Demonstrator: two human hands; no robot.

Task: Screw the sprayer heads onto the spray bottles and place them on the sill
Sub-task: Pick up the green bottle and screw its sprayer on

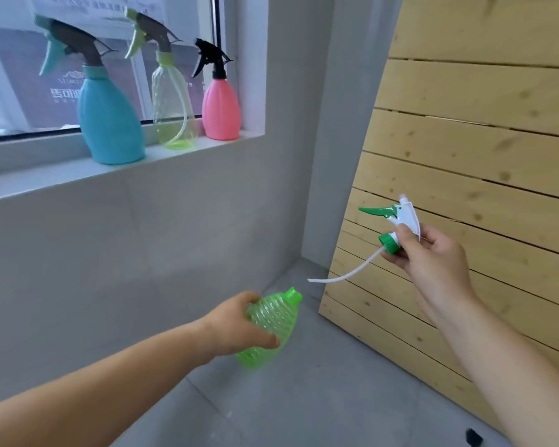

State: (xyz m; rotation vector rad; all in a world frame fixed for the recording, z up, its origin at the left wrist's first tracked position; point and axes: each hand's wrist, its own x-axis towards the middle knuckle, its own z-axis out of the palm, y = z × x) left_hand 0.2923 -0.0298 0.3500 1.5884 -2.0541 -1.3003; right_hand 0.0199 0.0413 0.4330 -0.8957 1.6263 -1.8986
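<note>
My left hand grips a ribbed green spray bottle with no head on it, its open neck tilted up to the right. My right hand holds a white sprayer head with a green trigger and green collar. Its white dip tube curves down-left and ends a little above and right of the bottle neck, apart from it. On the white sill stand three bottles with heads on: a blue bottle, a clear yellow-green bottle and a pink bottle.
A slatted wooden panel leans against the wall on the right. The grey tiled floor lies below my hands. A small black object lies at the bottom right. The window pane rises behind the sill.
</note>
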